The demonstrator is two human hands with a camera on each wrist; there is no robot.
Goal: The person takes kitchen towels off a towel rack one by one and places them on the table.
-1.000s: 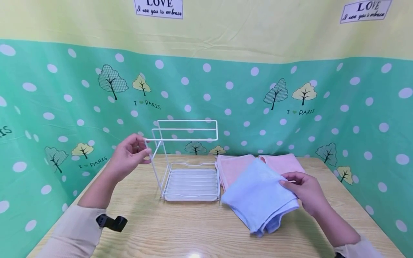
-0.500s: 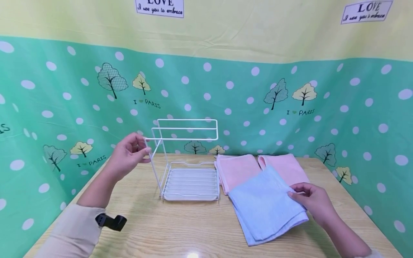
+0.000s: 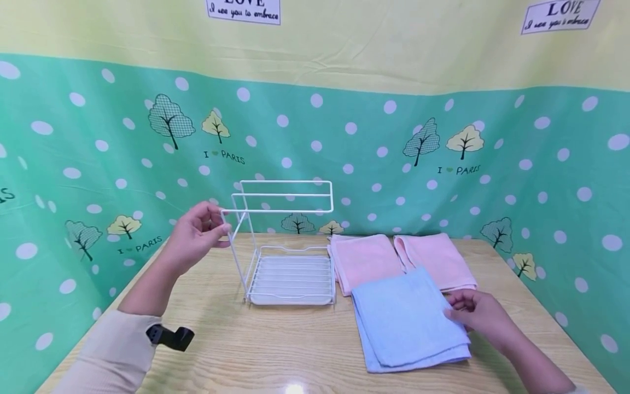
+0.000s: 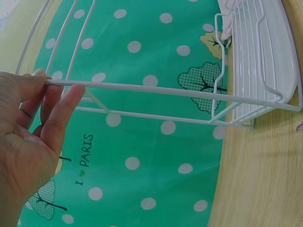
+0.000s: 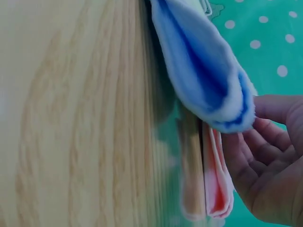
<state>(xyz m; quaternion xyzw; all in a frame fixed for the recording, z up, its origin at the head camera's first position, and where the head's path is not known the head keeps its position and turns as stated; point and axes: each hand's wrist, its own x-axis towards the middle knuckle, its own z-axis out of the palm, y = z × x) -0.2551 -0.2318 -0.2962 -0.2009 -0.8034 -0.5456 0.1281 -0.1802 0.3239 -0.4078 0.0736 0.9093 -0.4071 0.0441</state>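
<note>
My left hand (image 3: 199,235) pinches the upper left upright of a white wire rack (image 3: 290,210), thumb and fingers round the bar, as the left wrist view also shows. The rack stands on the table with a white tray (image 3: 291,300) in its base. On the right, my right hand (image 3: 484,317) pinches the right edge of a folded light-blue towel (image 3: 413,323). In the right wrist view the held edge of the blue towel (image 5: 208,71) is raised off the tabletop. Behind it lie two folded pink towels (image 3: 371,260), partly covered by the blue one.
The wooden table (image 3: 275,350) carries everything. A green and yellow curtain (image 3: 315,126) with dots and trees hangs close behind and at both sides. On my left forearm sits a black wrist device (image 3: 169,337).
My right hand has moved right and nearer to me with the blue towel, which has come down flatter and uncovers more of the pink towels. My left hand keeps its grip on the rack.
</note>
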